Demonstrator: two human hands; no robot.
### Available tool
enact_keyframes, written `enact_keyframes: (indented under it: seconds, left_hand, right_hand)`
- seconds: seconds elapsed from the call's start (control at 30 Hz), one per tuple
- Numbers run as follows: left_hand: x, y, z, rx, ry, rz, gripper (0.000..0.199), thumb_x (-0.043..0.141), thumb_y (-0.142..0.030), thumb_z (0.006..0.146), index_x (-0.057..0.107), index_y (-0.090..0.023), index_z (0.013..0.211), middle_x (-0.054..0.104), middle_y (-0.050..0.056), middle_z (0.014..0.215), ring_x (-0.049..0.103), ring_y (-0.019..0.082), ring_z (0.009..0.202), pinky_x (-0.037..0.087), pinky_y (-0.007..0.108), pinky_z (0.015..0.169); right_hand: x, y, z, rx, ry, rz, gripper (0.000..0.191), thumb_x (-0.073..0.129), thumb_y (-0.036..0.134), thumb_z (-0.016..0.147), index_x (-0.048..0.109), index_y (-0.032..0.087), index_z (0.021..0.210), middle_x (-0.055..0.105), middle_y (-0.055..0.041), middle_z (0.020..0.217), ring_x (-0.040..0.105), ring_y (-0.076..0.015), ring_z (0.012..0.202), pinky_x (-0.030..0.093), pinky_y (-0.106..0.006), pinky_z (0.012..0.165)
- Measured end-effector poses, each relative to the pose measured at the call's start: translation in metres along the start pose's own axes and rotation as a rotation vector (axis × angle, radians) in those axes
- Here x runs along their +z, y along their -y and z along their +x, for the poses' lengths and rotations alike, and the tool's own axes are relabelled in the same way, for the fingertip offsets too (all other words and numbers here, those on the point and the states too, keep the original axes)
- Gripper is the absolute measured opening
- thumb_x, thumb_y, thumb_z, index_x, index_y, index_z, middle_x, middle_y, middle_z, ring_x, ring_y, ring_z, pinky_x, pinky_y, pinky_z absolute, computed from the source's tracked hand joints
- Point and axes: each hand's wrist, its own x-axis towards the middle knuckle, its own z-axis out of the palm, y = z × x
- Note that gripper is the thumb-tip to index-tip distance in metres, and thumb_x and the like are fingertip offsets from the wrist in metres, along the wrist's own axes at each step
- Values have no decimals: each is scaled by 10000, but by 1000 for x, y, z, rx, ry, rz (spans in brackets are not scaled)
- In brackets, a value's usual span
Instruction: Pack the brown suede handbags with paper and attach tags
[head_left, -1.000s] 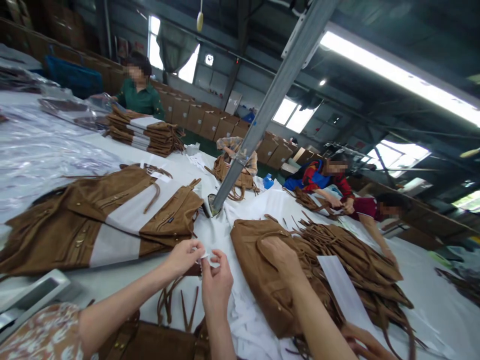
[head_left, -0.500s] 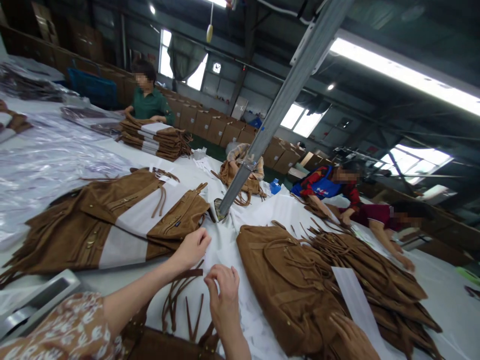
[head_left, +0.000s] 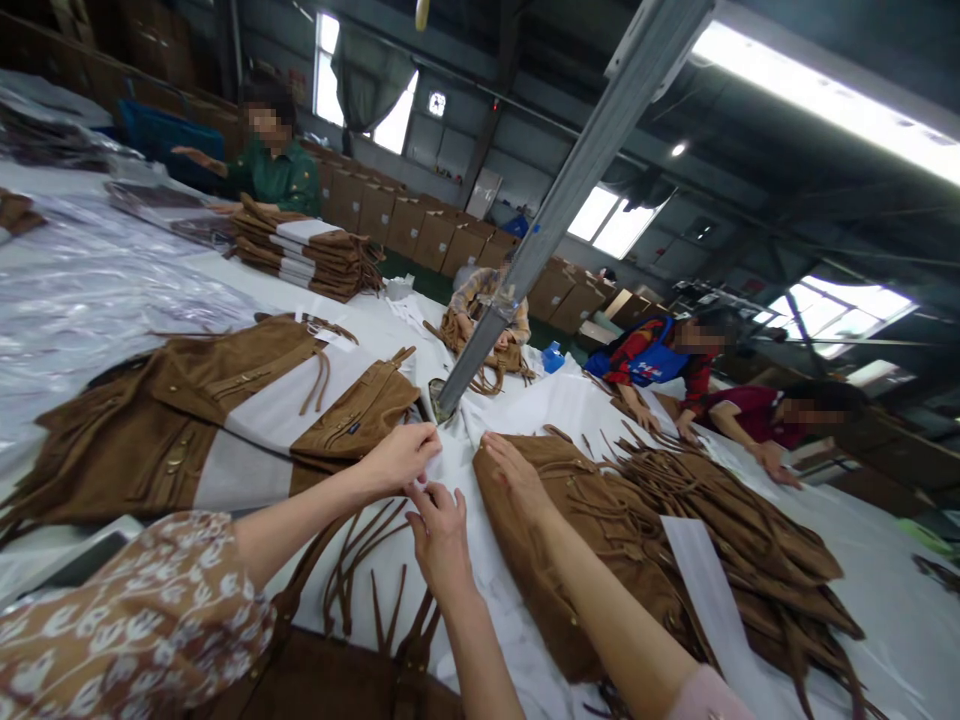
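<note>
1. My left hand [head_left: 399, 458] is just above my right hand [head_left: 439, 532], in the middle of the table [head_left: 862, 560].
2. The fingers of my left hand are pinched together on the edge of the white paper [head_left: 461, 462].
3. The fingers of my right hand are bent and close together, and they touch the same paper. I cannot tell if they grip it.
4. The paper lies flat on the table, between the wrapped brown bags [head_left: 225, 420] on the left and the pile of brown bags [head_left: 600, 530] on the right.
5. Another person's hand [head_left: 514, 468] rests on that pile, just beside mine.
6. A brown bag with long straps [head_left: 360, 570] lies right under my arms.
7. I think I am getting hold of one sheet of paper.
8. I think the next move needs a soft grip with both hands, so the thin paper does not rip, and it must stay clear of the other hand.
</note>
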Motion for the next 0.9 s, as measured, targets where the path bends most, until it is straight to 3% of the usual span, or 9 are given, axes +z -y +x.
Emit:
enact_keyframes:
  seconds: [0.2, 0.4, 0.53, 0.6, 0.7, 0.73, 0.8, 0.87, 0.9]
  left_hand:
    - [3, 18, 1, -91, -59, -90, 158, 383, -276, 841, 432, -207, 708, 539, -43, 490, 613, 148, 469, 472, 217, 450]
    - [3, 39, 4, -99, -71, -62, 167, 371, -287, 856, 434, -208, 723, 570, -19, 555, 636, 165, 526, 513, 258, 495]
    - [-11, 42, -17, 1, -59, 57, 127, 440, -265, 848, 547, -196, 846, 644, 18, 779, 642, 171, 750, 521, 302, 729]
    - [-13, 45, -44, 27, -63, 107, 175, 444, -263, 864, 575, -204, 964, 658, 38, 918, 625, 180, 865, 494, 328, 842]
    - [-1, 66, -111, 44, 24, 274, 271, 388, -308, 914, 602, -222, 1055, 655, 80, 1102, 598, 217, 1043, 485, 383, 942]
    - [6, 78, -139, 69, 69, 383, 309, 393, -307, 916, 582, -254, 1154, 616, 78, 1232, 552, 231, 1158, 455, 417, 1010]
    - [18, 106, -196, 138, 146, 613, 451, 489, -325, 874, 471, -345, 1325, 504, 52, 1392, 466, 280, 1278, 437, 489, 1039]
    - [24, 130, -248, 264, 191, 746, 598, 550, -358, 821, 364, -401, 1387, 520, 57, 1354, 541, 314, 1197, 542, 469, 914]
    - [23, 138, -271, 314, 159, 761, 596, 552, -356, 807, 353, -478, 1355, 604, 21, 1249, 624, 298, 1081, 592, 420, 812]
  right_hand:
    - [22, -17, -10, -55, -163, -16, 424, 434, 113, 851, 646, 304, 1165, 596, -72, 894, 541, -192, 855, 455, -374, 835]
    - [30, -35, 91, -154, 125, 276, 193, 506, 195, 879, 697, 208, 903, 644, -29, 842, 587, -144, 809, 482, -356, 832]
    - [46, -38, 130, -264, 202, 385, 201, 524, 271, 863, 666, 130, 869, 659, -34, 940, 585, -134, 944, 457, -329, 900]
    - [51, -35, 130, -299, 202, 431, 193, 596, 236, 795, 664, 150, 955, 645, -54, 1092, 545, -149, 1088, 420, -332, 977]
    - [50, -25, 130, -326, 260, 549, 475, 773, 161, 601, 646, 228, 1054, 591, -27, 1259, 473, -154, 1227, 318, -386, 1098]
    - [49, -22, 133, -315, 304, 608, 498, 802, 149, 553, 663, 250, 1021, 621, -3, 1214, 498, -151, 1202, 308, -393, 1108]
    - [48, -14, 137, -251, 354, 722, 289, 785, 167, 595, 699, 256, 856, 697, 42, 978, 582, -130, 1046, 344, -380, 1086]
    - [52, -7, 134, -157, 313, 788, 55, 681, 204, 742, 678, 211, 688, 663, 59, 724, 607, -97, 873, 408, -348, 1012]
    - [57, -3, 129, -105, 262, 812, 164, 623, 227, 806, 655, 180, 653, 627, 57, 661, 605, -85, 805, 447, -335, 953]
